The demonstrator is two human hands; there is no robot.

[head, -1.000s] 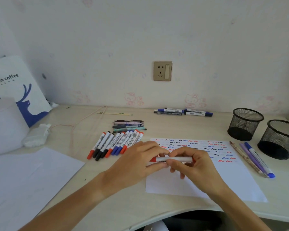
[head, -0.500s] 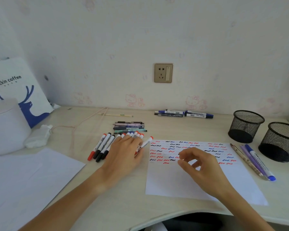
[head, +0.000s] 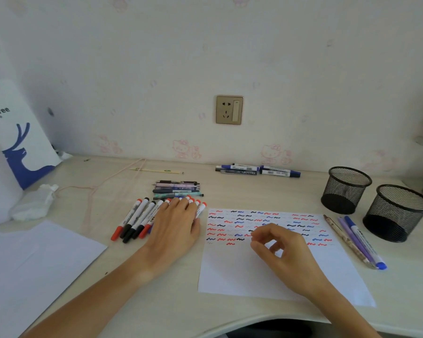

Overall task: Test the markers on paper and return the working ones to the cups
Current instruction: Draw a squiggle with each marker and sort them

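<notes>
Left hand point(head: 176, 223) flat on marker row point(head: 142, 219), right hand point(head: 282, 250) loosely curled, grip empty, over paper point(head: 242, 276)

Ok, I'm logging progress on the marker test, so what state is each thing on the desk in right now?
Left hand: open, flat on the marker row.
Right hand: fingers loosely curled, holding nothing, over the paper.
Marker row: capped, lying side by side.
Test paper: upper part covered in squiggles, lower part blank.
Near mesh cup: upright, empty.
Far mesh cup: upright, empty.
</notes>
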